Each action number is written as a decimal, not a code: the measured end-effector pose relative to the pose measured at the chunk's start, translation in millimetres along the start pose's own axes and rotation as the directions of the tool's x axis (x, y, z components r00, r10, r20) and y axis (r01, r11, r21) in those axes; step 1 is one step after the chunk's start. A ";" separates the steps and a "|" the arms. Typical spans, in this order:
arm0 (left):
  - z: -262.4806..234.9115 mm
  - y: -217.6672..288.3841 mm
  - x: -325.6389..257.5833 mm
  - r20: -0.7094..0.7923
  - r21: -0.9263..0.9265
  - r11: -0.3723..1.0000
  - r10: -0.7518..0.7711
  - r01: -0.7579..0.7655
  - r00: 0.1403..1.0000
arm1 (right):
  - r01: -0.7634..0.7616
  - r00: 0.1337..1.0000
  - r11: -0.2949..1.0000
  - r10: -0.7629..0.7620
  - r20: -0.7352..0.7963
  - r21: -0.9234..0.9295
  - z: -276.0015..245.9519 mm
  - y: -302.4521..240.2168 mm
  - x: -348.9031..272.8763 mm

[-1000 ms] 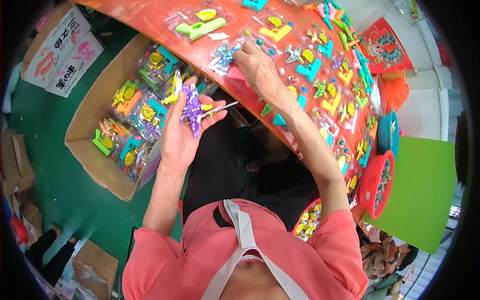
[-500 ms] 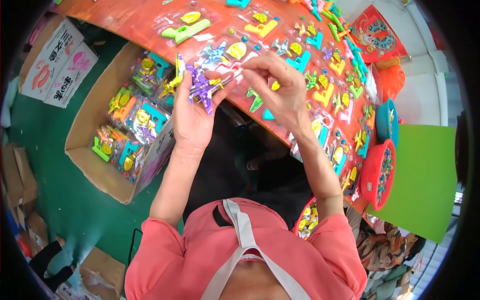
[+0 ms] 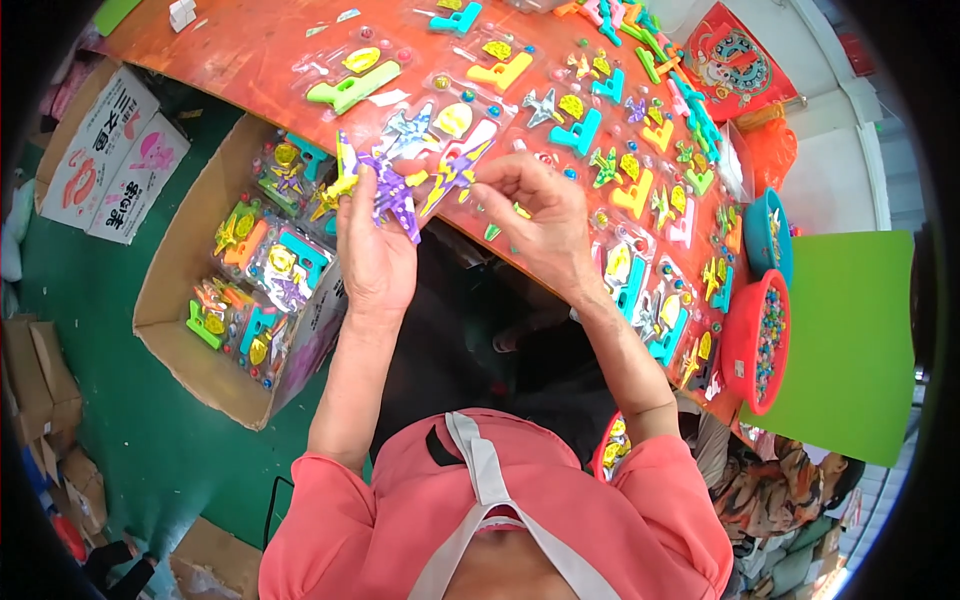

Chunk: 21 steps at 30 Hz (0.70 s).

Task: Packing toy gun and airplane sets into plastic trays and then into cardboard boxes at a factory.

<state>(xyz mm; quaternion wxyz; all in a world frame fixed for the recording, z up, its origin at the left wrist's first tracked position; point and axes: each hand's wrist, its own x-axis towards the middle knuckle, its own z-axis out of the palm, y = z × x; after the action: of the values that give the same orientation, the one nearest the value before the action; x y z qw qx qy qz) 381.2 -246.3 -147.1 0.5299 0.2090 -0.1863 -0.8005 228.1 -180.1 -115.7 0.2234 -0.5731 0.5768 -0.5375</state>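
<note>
My left hand [image 3: 378,262] is closed around several small toy planes, a purple one [image 3: 393,196] on top and yellow parts poking out past the thumb. Just right of them, a yellow-and-purple toy plane [image 3: 455,172] stands tilted over the table edge. Thumb and fingers of my right hand [image 3: 545,215] pinch at that plane's right edge. Beyond the hands lies a clear blister tray [image 3: 440,85] with a blue-grey plane [image 3: 407,130] and a yellow disc-like piece [image 3: 453,120]. A green toy gun [image 3: 353,88] sits in another tray farther left.
Rows of filled blister trays cover the orange-red table [image 3: 240,60]. Below its left side stands an open carton [image 3: 165,345] of packed toy sets. At right are a red basin [image 3: 740,350] of small coloured balls and a blue basin [image 3: 763,235]. A person in patterned clothing [image 3: 775,500] is at lower right.
My right hand has come lower, with its fingertips beside the yellow-and-purple plane, which now turns its broad face up. My left hand still holds the purple plane. The view has shifted slightly.
</note>
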 end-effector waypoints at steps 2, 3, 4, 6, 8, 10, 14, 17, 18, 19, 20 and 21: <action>-8.6 3.5 6.3 -0.002 -0.039 0.999 -0.024 0.024 1.000 | 0.065 0.997 0.997 -0.067 -0.043 -0.045 -6.3 -8.0 2.1; -4.3 5.3 5.8 -0.001 -0.014 1.000 -0.016 0.016 1.000 | 0.122 0.987 0.988 -0.131 -0.091 -0.095 -9.3 -9.9 4.5; -3.9 3.4 5.6 0.048 0.028 0.999 -0.020 0.018 0.999 | 0.127 0.982 0.990 -0.135 -0.130 -0.063 -10.8 -5.6 4.9; 0.3 -1.9 -0.5 0.132 0.093 0.995 -0.039 0.026 0.991 | 0.167 0.974 0.973 -0.188 -0.124 -0.161 -10.6 -9.6 4.2; 12.8 -12.3 -12.3 0.075 0.092 0.995 -0.054 0.047 0.996 | 0.251 0.955 0.903 -0.289 -0.062 -0.348 -6.5 -10.9 0.1; 13.2 -23.2 -17.5 0.104 0.089 0.993 -0.083 0.074 0.991 | 0.256 0.962 0.908 -0.273 -0.005 -0.333 -1.3 -9.3 -8.0; 4.0 -22.1 -9.8 0.067 0.144 0.986 -0.089 0.079 0.994 | 0.141 0.990 0.940 -0.143 0.017 -0.311 -7.6 -14.6 -16.4; 2.7 -9.5 -12.0 0.084 0.323 0.937 -0.166 0.130 0.983 | 0.176 0.984 0.894 -0.162 0.067 -0.411 -32.8 -26.6 2.8; 5.1 -6.5 -11.4 0.099 0.392 0.909 -0.194 0.141 0.976 | 0.140 0.989 0.941 -0.121 0.080 -0.309 -37.3 -25.9 12.8; -1.3 -7.2 -11.5 0.134 0.489 0.859 -0.245 0.150 0.960 | 0.142 0.980 0.946 -0.093 0.176 -0.291 -41.0 -23.5 20.1; 0.4 -6.9 -13.3 0.173 0.494 0.855 -0.277 0.159 0.945 | 0.143 0.961 0.951 -0.067 0.270 -0.273 -44.5 -21.6 26.9; 1.1 -5.3 -14.7 0.209 0.499 0.851 -0.303 0.165 0.930 | 0.080 0.910 0.965 0.031 0.413 -0.248 -48.4 -17.5 33.2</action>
<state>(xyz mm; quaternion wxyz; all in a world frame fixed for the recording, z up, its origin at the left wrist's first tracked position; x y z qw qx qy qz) 381.7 -230.7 -147.0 0.3285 0.2382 -0.4218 -0.8108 185.1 -188.3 -72.8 0.2565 -0.7052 0.5745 -0.3268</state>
